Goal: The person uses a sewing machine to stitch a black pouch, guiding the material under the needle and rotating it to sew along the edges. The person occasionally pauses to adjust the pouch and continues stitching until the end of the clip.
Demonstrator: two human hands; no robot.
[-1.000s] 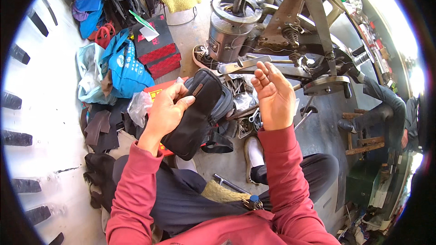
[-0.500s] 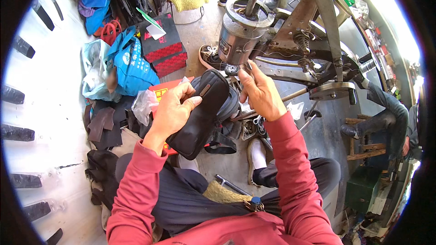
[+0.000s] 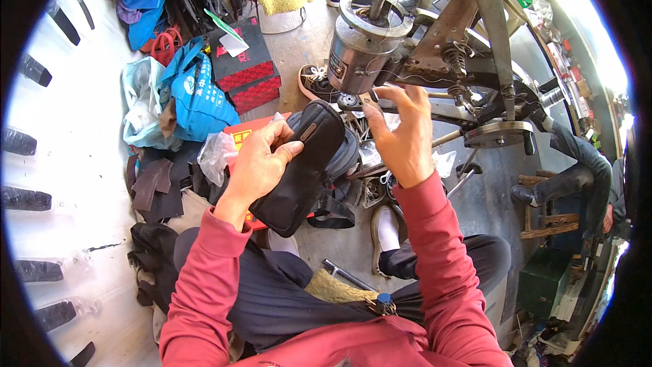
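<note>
My left hand [image 3: 261, 166] grips a black zippered bag or pouch [image 3: 305, 177] with a small brown patch near its top and a dark strap below. My right hand [image 3: 407, 143] is curled at the metal machine, thumb and forefinger at a small part just below its steel cylinder [image 3: 360, 54]; what lies between the fingertips is too small to make out. A dark grey item [image 3: 343, 153] sits behind the pouch.
A blue bag [image 3: 200, 95], red-and-black boxes [image 3: 248, 88] and dark scraps [image 3: 153, 194] lie at left. A shoe [image 3: 312, 85] stands by the machine. Other people's legs show at top and at right by a wooden stool [image 3: 550, 224]. A green box [image 3: 543, 275] is at lower right.
My right hand has gone from an upturned, open palm to curled fingers at the machine beneath the cylinder. The pouch in my left hand has shifted slightly right. The view has shifted a little.
</note>
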